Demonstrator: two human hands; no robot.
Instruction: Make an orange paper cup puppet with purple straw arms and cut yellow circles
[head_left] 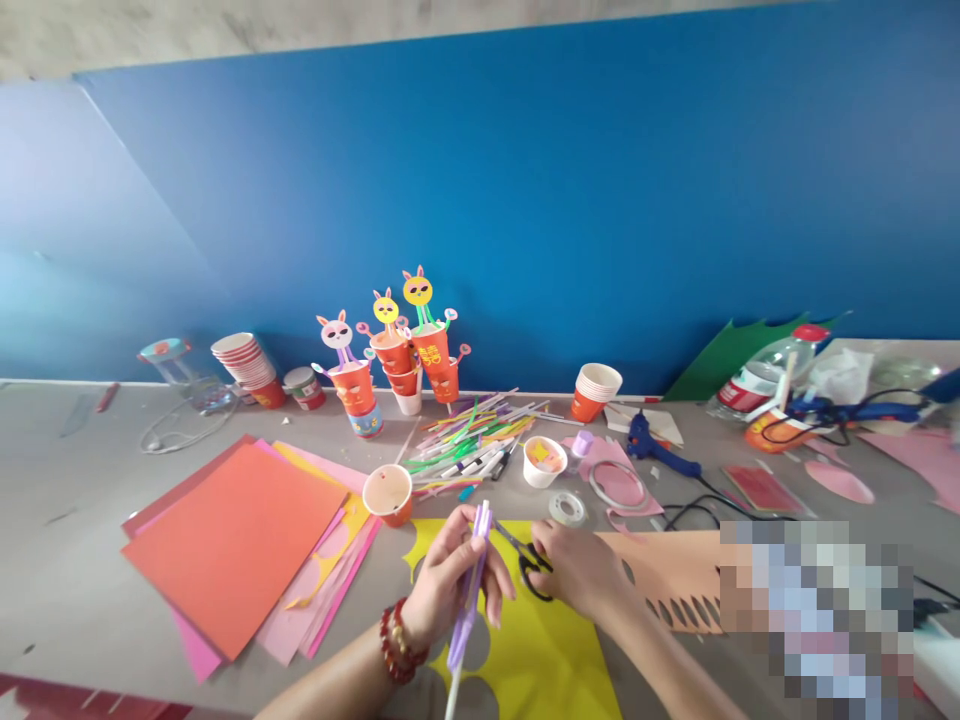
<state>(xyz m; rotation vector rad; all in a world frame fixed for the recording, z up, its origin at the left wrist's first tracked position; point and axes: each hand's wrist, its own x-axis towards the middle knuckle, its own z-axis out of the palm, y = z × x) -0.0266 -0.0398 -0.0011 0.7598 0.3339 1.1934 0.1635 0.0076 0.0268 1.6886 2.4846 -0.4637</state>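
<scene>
My left hand, with red bead bracelets at the wrist, is closed around a bundle of thin purple and white straws. The bundle stands almost upright, its top end poking out above my thumb. In my right hand is a pair of scissors with black handles. Its blades point toward the upper end of the straws; whether they touch is hard to tell. Beneath both hands lies a yellow sheet with round holes cut in it. An orange sheet with cut-out slots is beside my right forearm.
Stacked coloured paper lies left. Behind my hands are a paper cup, a straw pile, a tape roll and a cup of cut pieces. Rabbit-faced cup figures stand farther back. A blue glue gun trails its cable right.
</scene>
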